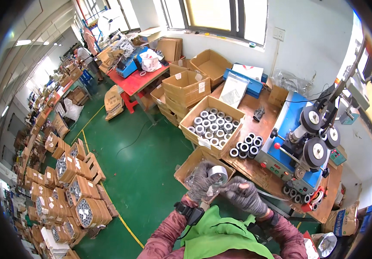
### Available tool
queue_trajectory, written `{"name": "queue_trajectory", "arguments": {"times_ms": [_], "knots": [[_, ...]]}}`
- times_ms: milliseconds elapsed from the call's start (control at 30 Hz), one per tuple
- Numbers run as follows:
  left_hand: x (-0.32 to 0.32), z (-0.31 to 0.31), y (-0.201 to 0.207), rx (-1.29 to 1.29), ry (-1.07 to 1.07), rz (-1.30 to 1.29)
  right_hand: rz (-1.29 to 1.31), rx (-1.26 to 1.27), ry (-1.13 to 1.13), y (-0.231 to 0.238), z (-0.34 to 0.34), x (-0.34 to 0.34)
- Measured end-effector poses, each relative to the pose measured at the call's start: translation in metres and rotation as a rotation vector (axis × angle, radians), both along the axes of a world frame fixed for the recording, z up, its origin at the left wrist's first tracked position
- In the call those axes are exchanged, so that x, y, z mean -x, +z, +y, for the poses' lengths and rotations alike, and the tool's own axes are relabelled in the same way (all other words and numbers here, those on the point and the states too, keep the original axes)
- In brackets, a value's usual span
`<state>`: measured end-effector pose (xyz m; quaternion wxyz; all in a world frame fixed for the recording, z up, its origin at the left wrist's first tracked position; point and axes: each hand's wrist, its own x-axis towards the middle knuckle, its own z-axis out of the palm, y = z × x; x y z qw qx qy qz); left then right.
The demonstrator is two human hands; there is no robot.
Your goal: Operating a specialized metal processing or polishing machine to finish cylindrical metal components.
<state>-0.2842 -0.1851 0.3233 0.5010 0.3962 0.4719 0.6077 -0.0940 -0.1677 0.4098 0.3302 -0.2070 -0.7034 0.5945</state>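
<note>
My left hand, in a grey knit glove, grips a silver metal ring above an open cardboard box. Close on its right is my right hand, gloved the same way, with curled fingers pointing toward the ring. Whether those fingers pinch anything small is too fine to see. Beneath both hands, the box has clear plastic inside. A larger carton filled with similar silver rings stands at the bench edge just beyond. Several dark-sided rings are grouped to the right of that carton.
A blue machine with black rollers occupies the wooden bench at right. More rings lie by its front. Empty cartons are stacked beyond. Boxed parts line the left floor. Another person stands far off.
</note>
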Motion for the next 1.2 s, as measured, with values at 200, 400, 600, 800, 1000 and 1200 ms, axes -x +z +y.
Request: {"name": "queue_trajectory", "arguments": {"times_ms": [200, 400, 600, 800, 1000, 1200], "knots": [[0.053, 0.007, 0.006, 0.016, -0.204, 0.043, -0.048, 0.302, -0.326, 0.021, 0.032, 0.055], [0.077, 0.016, -0.001, -0.003, -0.39, 0.077, 0.195, 0.93, -0.267, -0.049, 0.034, 0.082], [0.078, 0.011, 0.002, 0.016, -0.173, -0.209, 0.564, 1.082, -0.266, -0.065, 0.04, 0.091], [0.091, -0.01, -0.003, 0.032, -0.042, -0.088, 0.535, 0.994, -0.349, -0.066, 0.042, 0.128], [0.09, 0.005, -0.022, 0.197, 0.111, -0.416, 0.288, 0.78, -0.374, -0.096, 0.034, 0.156], [0.191, -0.031, -0.079, 0.372, 0.443, -0.251, 0.254, 0.787, -0.559, -0.129, 0.06, 0.114]]}}
